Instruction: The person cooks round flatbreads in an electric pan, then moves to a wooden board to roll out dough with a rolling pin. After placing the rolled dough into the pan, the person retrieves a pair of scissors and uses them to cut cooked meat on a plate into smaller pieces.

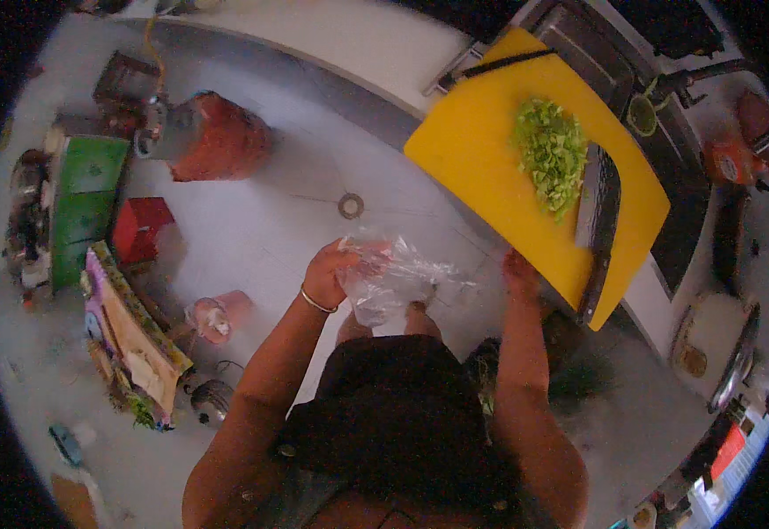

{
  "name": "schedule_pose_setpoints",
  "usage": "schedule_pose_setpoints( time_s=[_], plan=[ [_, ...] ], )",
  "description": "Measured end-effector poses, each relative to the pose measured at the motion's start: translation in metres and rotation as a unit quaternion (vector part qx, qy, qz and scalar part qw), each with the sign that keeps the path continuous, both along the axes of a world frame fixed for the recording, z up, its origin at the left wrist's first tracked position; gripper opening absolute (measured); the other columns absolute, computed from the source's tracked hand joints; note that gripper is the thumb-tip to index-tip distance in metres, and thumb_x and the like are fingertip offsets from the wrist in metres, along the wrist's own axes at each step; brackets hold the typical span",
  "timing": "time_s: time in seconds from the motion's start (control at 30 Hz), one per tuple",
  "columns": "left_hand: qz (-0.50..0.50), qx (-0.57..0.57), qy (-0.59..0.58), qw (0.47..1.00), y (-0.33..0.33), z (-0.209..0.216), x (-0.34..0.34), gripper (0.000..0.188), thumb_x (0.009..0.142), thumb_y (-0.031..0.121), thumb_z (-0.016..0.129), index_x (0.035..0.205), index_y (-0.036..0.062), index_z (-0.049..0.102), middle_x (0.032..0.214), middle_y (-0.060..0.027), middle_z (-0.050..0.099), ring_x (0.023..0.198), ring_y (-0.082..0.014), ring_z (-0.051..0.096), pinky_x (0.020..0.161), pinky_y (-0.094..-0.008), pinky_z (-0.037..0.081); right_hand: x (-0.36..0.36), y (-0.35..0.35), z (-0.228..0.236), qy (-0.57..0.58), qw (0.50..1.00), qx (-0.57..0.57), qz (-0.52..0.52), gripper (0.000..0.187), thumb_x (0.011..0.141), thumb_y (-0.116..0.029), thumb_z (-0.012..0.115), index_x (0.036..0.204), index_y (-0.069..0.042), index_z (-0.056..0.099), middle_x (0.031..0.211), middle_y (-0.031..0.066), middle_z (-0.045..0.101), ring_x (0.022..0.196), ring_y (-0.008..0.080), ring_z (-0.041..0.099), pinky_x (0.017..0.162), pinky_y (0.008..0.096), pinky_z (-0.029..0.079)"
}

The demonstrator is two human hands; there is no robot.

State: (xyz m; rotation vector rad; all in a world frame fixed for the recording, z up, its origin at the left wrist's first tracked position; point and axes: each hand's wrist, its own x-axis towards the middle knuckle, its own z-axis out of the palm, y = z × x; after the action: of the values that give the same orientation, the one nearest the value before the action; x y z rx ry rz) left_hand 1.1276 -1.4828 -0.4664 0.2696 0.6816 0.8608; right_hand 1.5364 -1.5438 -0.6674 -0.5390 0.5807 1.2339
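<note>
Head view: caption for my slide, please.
Left hand holds clear bag; right hand near yellow board with chopped greens and knife.

A red box stands near a green-fronted unit, a pink container on the pale floor.

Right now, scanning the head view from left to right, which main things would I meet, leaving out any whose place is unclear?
Red box, pink plastic bin, left hand, crumpled clear plastic bag, right hand, long dark-handled knife.
</note>
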Motion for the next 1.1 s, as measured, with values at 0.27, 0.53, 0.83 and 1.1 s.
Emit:
schedule_pose_setpoints(
  time_s=[0.27,0.53,0.83,1.1],
  plan=[
    [0.063,-0.017,-0.089,0.994,-0.018,0.074,-0.025,0.06,0.076,0.017,0.052,0.126,-0.0126,0.036,0.123,-0.029,0.046,0.11,-0.0388,0.05,0.097,-0.0468,0.038,0.014,0.057,-0.007,-0.003,0.999,-0.015,0.028,0.036,0.088,-0.032,0.043,0.111,-0.008,0.057,0.11,0.0102,0.06,0.102,0.0269,0.055,0.081,0.0434,0.045],
    [0.12,0.037,-0.12,0.985,-0.031,0.128,-0.068,0.065,0.074,0.018,0.053,0.13,-0.008,0.033,0.126,-0.0271,0.044,0.117,-0.0407,0.044,0.098,-0.0534,0.035,-0.062,0.045,0.037,-0.138,0.89,0.061,0.43,0.032,0.087,-0.026,0.046,0.108,-0.006,0.059,0.101,0.0084,0.061,0.091,0.0212,0.055,0.072,0.0353,0.044],
    [0.171,0.151,-0.11,0.967,-0.084,0.208,-0.187,0.062,0.074,0.015,0.053,0.128,-0.0104,0.036,0.129,-0.0297,0.04,0.119,-0.0437,0.042,0.096,-0.0583,0.035,-0.272,0.016,0.504,-0.255,0.561,0.557,0.556,0.03,0.086,-0.017,0.052,0.104,0.007,0.058,0.06,0.0066,0.057,0.05,0.0185,0.053,0.048,0.0315,0.04],
    [0.186,0.229,-0.064,0.953,-0.116,0.239,-0.298,0.039,0.074,0.021,0.058,0.109,0.0023,0.058,0.126,-0.0298,0.044,0.115,-0.0485,0.043,0.09,-0.063,0.038,-0.417,-0.012,0.577,0.094,0.273,0.743,0.603,0.064,0.091,-0.028,0.043,0.135,0.011,0.017,0.059,0.0067,0.054,0.046,0.018,0.051,0.043,0.0297,0.04]
  ],
)
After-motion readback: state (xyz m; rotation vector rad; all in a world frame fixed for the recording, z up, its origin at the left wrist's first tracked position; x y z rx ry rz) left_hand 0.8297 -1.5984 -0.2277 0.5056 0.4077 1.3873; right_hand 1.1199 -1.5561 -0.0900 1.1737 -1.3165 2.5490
